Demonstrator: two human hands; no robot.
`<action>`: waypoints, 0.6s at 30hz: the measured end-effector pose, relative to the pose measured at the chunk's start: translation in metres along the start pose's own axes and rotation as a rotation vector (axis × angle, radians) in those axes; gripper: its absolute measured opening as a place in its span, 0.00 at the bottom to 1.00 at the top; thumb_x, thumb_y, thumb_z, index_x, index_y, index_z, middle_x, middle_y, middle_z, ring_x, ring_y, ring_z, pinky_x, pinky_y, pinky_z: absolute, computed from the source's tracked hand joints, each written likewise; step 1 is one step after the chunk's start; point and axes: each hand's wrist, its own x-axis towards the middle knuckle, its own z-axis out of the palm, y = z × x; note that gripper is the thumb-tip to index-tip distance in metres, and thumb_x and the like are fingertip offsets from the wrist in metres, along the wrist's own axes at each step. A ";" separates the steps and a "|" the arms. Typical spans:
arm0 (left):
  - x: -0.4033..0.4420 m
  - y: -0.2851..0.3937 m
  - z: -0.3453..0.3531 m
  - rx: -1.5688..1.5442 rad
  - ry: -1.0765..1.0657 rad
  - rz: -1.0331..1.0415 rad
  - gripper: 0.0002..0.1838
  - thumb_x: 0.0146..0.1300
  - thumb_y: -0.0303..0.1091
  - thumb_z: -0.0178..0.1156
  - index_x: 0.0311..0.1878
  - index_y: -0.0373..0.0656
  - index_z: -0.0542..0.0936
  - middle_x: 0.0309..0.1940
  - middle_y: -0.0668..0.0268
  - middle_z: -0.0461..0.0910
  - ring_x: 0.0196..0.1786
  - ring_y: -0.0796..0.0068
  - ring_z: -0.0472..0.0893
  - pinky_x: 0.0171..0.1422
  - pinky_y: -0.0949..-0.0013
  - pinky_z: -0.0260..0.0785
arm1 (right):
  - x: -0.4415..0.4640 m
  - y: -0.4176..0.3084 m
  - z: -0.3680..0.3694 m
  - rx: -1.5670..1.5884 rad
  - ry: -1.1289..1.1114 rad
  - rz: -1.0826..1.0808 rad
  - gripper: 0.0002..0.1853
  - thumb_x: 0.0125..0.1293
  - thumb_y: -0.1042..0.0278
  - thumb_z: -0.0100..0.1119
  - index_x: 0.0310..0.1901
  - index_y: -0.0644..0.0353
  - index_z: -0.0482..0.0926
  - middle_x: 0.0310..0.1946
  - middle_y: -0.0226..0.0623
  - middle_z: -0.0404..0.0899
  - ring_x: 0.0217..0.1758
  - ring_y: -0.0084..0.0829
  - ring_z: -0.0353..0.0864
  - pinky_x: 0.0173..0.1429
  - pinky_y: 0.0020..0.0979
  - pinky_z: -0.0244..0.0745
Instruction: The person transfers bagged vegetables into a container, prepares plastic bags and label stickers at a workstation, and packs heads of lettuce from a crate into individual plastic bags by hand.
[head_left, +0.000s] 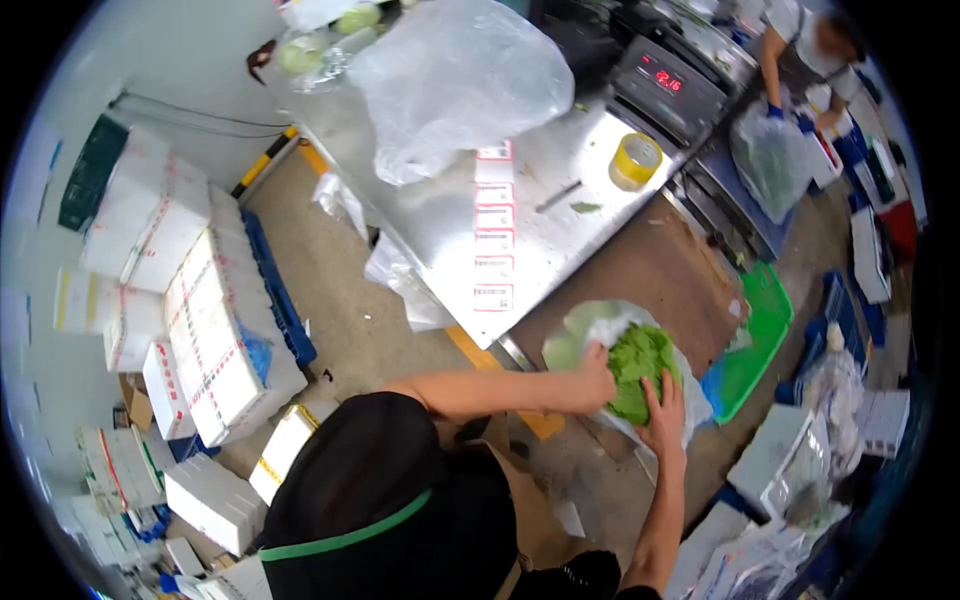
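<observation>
A bunch of bright green leafy lettuce (640, 372) lies in an open clear plastic bag (692, 392) near the front edge of a brown board. My left hand (592, 380) is closed at the left side of the lettuce, by the bag's rim; what its fingers grip is too small to make out. My right hand (662, 412) rests on the lettuce's lower right side, its fingers spread. Paler green leaves show through the bag at the left.
A steel table (430, 240) bears a large plastic bag (460, 80), a label strip (494, 241), yellow tape (636, 161) and a scale (668, 88). A green crate (762, 340) stands right. White boxes (215, 330) are stacked left. A co-worker (815, 50) handles a bag at the upper right.
</observation>
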 end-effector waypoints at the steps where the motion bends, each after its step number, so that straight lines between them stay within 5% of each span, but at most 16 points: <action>1: 0.002 -0.006 0.008 0.000 0.035 -0.045 0.10 0.43 0.32 0.61 0.31 0.41 0.84 0.33 0.53 0.81 0.49 0.49 0.73 0.54 0.41 0.55 | -0.006 0.000 0.000 -0.071 0.001 -0.020 0.54 0.31 0.74 0.72 0.67 0.41 0.58 0.69 0.46 0.49 0.67 0.56 0.55 0.67 0.43 0.61; 5: 0.013 -0.005 0.017 -0.048 -0.048 -0.089 0.12 0.48 0.30 0.56 0.36 0.39 0.83 0.48 0.43 0.74 0.66 0.41 0.58 0.64 0.32 0.45 | -0.017 0.016 0.032 0.001 -0.254 0.081 0.53 0.36 0.75 0.69 0.68 0.35 0.55 0.69 0.43 0.48 0.67 0.55 0.55 0.68 0.44 0.61; 10: 0.008 -0.006 0.004 -0.069 -0.124 -0.134 0.15 0.56 0.47 0.60 0.40 0.48 0.84 0.51 0.45 0.72 0.64 0.43 0.60 0.67 0.34 0.43 | -0.020 -0.001 0.009 -0.029 -0.326 0.156 0.53 0.38 0.74 0.70 0.68 0.32 0.54 0.70 0.42 0.48 0.70 0.51 0.51 0.66 0.43 0.64; 13: 0.017 0.005 -0.002 -0.115 -0.132 -0.121 0.18 0.58 0.48 0.58 0.45 0.47 0.82 0.51 0.46 0.72 0.61 0.45 0.65 0.66 0.36 0.46 | -0.040 -0.024 -0.006 -0.049 -0.070 0.275 0.50 0.42 0.74 0.68 0.68 0.31 0.55 0.70 0.41 0.47 0.70 0.51 0.50 0.64 0.43 0.64; 18: 0.059 0.035 0.018 -0.023 -0.035 0.014 0.25 0.59 0.45 0.58 0.56 0.41 0.72 0.47 0.48 0.76 0.57 0.52 0.71 0.63 0.51 0.59 | -0.119 -0.063 -0.014 0.180 0.767 0.656 0.25 0.50 0.78 0.61 0.54 0.61 0.72 0.62 0.50 0.62 0.61 0.48 0.67 0.60 0.39 0.66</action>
